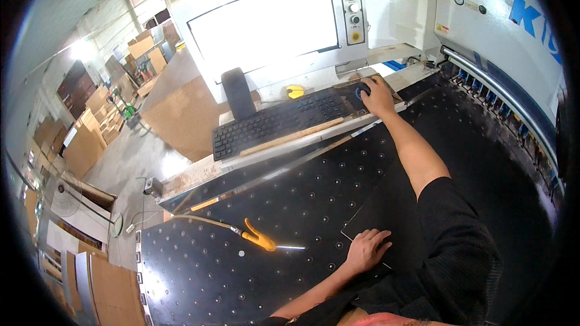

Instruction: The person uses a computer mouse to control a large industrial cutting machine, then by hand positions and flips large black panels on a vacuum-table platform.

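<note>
My right hand (379, 98) reaches forward and rests over a dark computer mouse (361, 91), its fingers curved round it. The mouse sits at the right end of a ledge, beside a black keyboard (281, 124). Closer to me, my left hand (367, 249) lies with fingers stretched out near the corner of a flat black board (386, 205). That board lies on a black table (199, 259) dotted with small round studs. To the left of this hand, a yellow air blow gun (258, 236) with a thin metal nozzle lies on the table, touched by neither hand.
A bright, washed-out monitor (266, 27) and a knob panel (353, 12) stand behind the keyboard. A yellow object (295, 91) sits on the ledge. At the right rises a white machine (501, 18) with gauges and a roller bar. Stacked brown boards (187, 115) fill the left background.
</note>
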{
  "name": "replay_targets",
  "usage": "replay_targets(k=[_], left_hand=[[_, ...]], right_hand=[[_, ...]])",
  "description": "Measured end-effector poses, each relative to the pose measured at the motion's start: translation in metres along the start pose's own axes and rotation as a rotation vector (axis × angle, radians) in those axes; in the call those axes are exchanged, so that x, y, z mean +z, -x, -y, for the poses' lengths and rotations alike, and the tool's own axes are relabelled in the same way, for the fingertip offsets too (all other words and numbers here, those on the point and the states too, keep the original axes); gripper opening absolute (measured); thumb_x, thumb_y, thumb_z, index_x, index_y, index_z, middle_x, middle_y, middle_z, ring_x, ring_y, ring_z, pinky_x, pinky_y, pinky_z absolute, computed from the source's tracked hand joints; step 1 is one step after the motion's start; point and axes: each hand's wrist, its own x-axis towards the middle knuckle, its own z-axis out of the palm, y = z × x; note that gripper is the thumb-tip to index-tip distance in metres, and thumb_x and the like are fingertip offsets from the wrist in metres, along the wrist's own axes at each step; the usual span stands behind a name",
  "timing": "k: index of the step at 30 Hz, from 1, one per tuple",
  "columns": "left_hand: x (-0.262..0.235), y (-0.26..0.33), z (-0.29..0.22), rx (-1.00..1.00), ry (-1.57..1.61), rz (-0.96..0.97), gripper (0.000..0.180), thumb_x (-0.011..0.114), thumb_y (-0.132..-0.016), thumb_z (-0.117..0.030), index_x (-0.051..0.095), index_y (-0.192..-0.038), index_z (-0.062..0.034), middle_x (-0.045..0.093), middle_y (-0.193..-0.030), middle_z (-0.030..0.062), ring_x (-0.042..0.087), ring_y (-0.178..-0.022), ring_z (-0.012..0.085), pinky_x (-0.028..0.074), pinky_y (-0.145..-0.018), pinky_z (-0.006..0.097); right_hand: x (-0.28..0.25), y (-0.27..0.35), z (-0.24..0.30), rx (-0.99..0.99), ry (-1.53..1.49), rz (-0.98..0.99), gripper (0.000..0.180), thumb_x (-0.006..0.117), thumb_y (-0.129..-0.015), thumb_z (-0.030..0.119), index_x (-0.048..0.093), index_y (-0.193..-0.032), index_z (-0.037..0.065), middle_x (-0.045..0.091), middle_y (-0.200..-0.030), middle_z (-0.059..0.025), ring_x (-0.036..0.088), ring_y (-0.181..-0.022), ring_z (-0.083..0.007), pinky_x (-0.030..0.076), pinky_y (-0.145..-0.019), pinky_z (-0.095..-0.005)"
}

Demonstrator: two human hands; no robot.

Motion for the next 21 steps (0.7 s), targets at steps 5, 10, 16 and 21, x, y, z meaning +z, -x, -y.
replay_targets(k=[5, 10, 16, 21], left_hand=[[0.001, 0.003, 0.002, -0.008, -0.020, 0.001, 0.034, 0.079, -0.094, -0.023, 0.071, -0.123, -0.0086, 0.068, -0.099, 0.0093, 0.067, -0.092, 0.0293, 0.055, -0.080, 0.042], [0.000, 0.000, 0.000, -0.003, -0.003, 0.011, 0.034, 0.078, -0.094, -0.024, 0.071, -0.124, -0.0087, 0.068, -0.100, 0.0095, 0.068, -0.093, 0.0296, 0.055, -0.081, 0.042], [0.000, 0.002, 0.001, -0.007, -0.009, 0.000, 0.034, 0.078, -0.095, -0.024, 0.071, -0.124, -0.0090, 0.068, -0.101, 0.0094, 0.068, -0.094, 0.0300, 0.054, -0.081, 0.042], [0.004, 0.003, 0.005, -0.002, -0.001, -0.011, 0.034, 0.078, -0.094, -0.025, 0.071, -0.123, -0.0087, 0.068, -0.100, 0.0091, 0.068, -0.093, 0.0295, 0.054, -0.080, 0.042]], right_hand=[[-0.003, -0.001, 0.010, 0.001, -0.046, -0.023, 0.042, 0.077, -0.091, 0.026, 0.072, -0.131, 0.014, 0.062, -0.135, -0.0194, 0.058, -0.130, -0.0410, 0.049, -0.111, -0.0495], [0.003, -0.002, -0.008, -0.056, -0.038, -0.081, 0.040, 0.077, -0.089, 0.025, 0.073, -0.128, 0.014, 0.064, -0.132, -0.0185, 0.059, -0.128, -0.0401, 0.049, -0.109, -0.0490], [0.008, -0.002, -0.006, -0.094, -0.072, -0.100, 0.035, 0.077, -0.088, 0.024, 0.074, -0.122, 0.013, 0.065, -0.125, -0.0162, 0.061, -0.121, -0.0386, 0.050, -0.106, -0.0483], [0.007, -0.002, -0.005, -0.077, -0.087, -0.085, 0.032, 0.076, -0.087, 0.023, 0.075, -0.117, 0.012, 0.065, -0.122, -0.0152, 0.062, -0.117, -0.0386, 0.051, -0.103, -0.0478]])
